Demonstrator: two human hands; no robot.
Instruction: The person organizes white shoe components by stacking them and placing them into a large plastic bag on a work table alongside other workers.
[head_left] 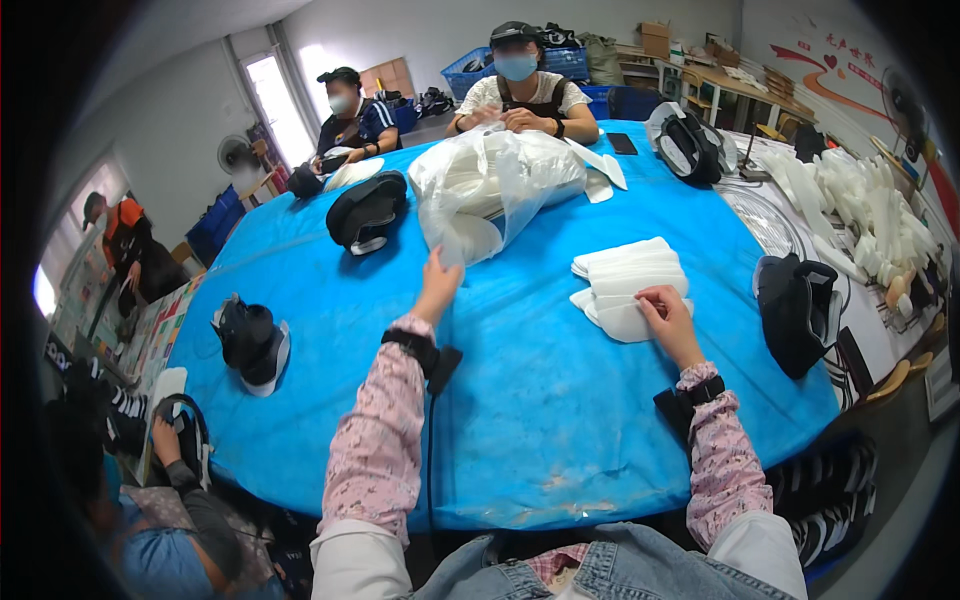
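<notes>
A clear plastic bag (500,170) full of white insoles stands on the far middle of the blue table. My left hand (440,285) reaches to its near left corner, fingers closed on the bag's edge; whether an insole is pinched with it, I cannot tell. To the right, several white insoles (630,275) lie in overlapping rows. My right hand (668,322) is at the right end of the nearest insole (622,318), with thumb and fingers closed on its edge.
Black shoes stand on the blue-covered table (560,430): one at left (250,345), one beside the bag (368,212), one at right (797,312). A phone (622,144) lies far right. Co-workers sit across the table; another person (180,540) works at lower left.
</notes>
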